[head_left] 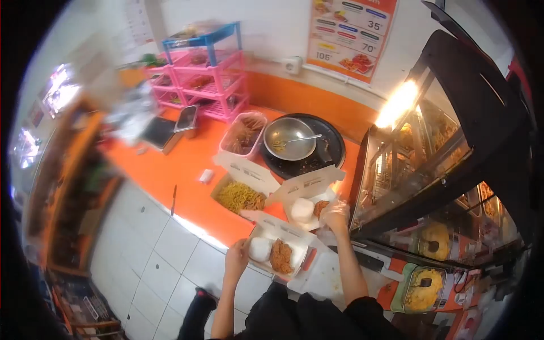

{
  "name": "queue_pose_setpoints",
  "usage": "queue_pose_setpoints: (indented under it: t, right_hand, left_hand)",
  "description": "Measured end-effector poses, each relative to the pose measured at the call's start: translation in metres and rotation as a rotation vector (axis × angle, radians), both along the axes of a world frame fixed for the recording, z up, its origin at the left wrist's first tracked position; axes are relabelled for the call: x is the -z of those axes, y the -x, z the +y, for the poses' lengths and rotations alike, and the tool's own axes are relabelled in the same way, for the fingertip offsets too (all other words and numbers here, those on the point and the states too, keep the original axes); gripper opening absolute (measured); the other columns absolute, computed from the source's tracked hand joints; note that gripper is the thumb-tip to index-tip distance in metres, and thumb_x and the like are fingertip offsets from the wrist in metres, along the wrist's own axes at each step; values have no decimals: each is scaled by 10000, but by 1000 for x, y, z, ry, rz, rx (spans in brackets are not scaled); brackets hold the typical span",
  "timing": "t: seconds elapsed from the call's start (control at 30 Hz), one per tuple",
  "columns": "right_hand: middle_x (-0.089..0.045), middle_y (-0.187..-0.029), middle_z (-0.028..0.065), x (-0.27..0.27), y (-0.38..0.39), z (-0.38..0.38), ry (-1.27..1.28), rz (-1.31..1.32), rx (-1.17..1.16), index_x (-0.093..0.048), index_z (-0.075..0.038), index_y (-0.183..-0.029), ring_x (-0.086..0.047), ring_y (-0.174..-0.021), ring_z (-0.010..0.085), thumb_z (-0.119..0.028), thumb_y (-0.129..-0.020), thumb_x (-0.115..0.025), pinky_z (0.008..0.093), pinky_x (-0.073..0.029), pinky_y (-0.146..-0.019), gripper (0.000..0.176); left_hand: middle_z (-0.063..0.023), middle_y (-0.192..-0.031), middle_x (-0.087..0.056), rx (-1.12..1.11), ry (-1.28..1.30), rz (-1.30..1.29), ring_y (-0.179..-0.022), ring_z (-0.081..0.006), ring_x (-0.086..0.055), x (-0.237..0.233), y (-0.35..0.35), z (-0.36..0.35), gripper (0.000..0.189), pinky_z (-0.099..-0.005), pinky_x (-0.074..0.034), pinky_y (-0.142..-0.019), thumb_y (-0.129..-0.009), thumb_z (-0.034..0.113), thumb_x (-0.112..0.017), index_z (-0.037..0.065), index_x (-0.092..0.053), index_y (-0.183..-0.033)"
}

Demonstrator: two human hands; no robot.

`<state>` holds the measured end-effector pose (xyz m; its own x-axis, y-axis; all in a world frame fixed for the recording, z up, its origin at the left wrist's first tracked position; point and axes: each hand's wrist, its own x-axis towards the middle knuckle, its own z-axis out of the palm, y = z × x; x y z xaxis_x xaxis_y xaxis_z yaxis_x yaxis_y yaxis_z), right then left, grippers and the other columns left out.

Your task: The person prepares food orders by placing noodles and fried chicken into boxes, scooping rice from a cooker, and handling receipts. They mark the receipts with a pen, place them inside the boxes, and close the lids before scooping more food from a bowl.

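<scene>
My left hand (237, 253) grips the left edge of the nearest open meal box (302, 262). Inside that box, a white wrapped lump (260, 249) lies beside a piece of fried chicken (281, 256). My right hand (335, 215), in a clear plastic glove, is closed on a smaller piece of fried chicken (321, 207) at the right side of a second box (313, 180). A white wrapped lump (302, 210) is also in this second box. Farther left stands a third open box (249, 171) with yellow noodles (241, 196).
A metal bowl with a spoon (290, 138) rests on a round black tray (334, 148). Left of it are a plastic tub (245, 134) and a pink rack (207, 79). A lit glass food warmer (419, 130) rises at right. A knife (174, 200) lies at the counter's edge.
</scene>
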<state>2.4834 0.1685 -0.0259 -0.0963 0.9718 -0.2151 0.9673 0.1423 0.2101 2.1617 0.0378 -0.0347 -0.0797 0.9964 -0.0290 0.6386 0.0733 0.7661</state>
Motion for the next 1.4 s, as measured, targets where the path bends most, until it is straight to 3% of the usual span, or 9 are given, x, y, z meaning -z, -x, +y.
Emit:
queue_pose_setpoints:
  t: [0.17,0.37,0.77,0.83,0.9,1.07,1.23,1.37,1.4]
  right_hand:
    - [-593,-652,58,125,-25,13,-351,384,426,-582,-105,-656,-595,-605,228,-229,-761,-590,362,-489,-535,163]
    - [-591,-699,113,118,-17,-9,-51,303,-174,-574,-19,-896,-580,-614,297,-228,-795,-512,367,-480,-541,240]
    - [-641,-931,116,-162,-189,-264,-88,1481,797,-598,-48,-1096,-588,-955,205,-323,-909,-533,339,-468,-824,339]
    - [-619,-818,81,-88,-286,-299,-1228,267,745,-599,-10,-859,-603,-712,193,-143,-907,-500,318,-482,-615,172]
    - [-559,-753,69,-165,-304,-267,-1554,-116,940,-577,0,-866,-532,-658,192,-46,-886,-495,290,-446,-589,96]
    - [-552,-663,155,-142,-383,-285,-1619,201,883,-558,-130,-1230,-552,-644,341,-121,-894,-485,446,-422,-587,344]
    - [-398,-563,58,-108,-456,-305,-1689,127,842,-574,-23,-863,-390,-538,196,-210,-925,-532,347,-347,-520,202]
    - [-331,-536,11,-131,-497,-336,-1938,1263,665,-640,17,-905,-370,-508,140,-207,-944,-532,309,-324,-483,252]
    - [-345,-547,9,-131,-512,-347,-1780,724,667,-613,-4,-1044,-371,-485,151,-172,-938,-528,315,-315,-456,216]
  left_hand:
    - [-214,-871,-647,-6,-35,-137,-761,-320,-653,-9,6,-8,219,-365,-504,-682,-850,53,-560,-3,-631,-1049]
    - [-207,-779,-644,-1,77,-102,-674,-295,-642,-11,3,2,213,-357,-501,-644,-827,40,-577,-14,-637,-1024]
    - [-187,-899,-634,-23,236,-319,-785,-278,-651,58,34,22,244,-362,-582,-628,-832,0,-511,-91,-599,-1040]
    - [-180,-1036,-620,176,363,73,-926,-256,-618,55,42,34,251,-347,-546,-693,-861,103,-569,-26,-601,-1073]
    - [-182,-1073,-622,288,316,373,-974,-262,-604,25,33,38,252,-351,-518,-733,-893,173,-570,9,-604,-1081]
    - [-201,-1022,-624,411,-536,426,-908,-334,-595,-14,-7,46,245,-396,-481,-778,-925,188,-529,8,-593,-1079]
    - [-195,-1048,-610,328,-482,297,-975,-312,-573,-102,-122,5,257,-381,-449,-860,-912,146,-552,-1,-575,-1121]
    - [-178,-1048,-614,348,-319,113,-955,-286,-584,-127,-189,-30,294,-362,-451,-864,-865,140,-594,10,-585,-1128]
    - [-173,-1045,-618,220,-89,-72,-937,-282,-591,-127,-206,-40,305,-360,-461,-848,-856,142,-602,14,-585,-1132]
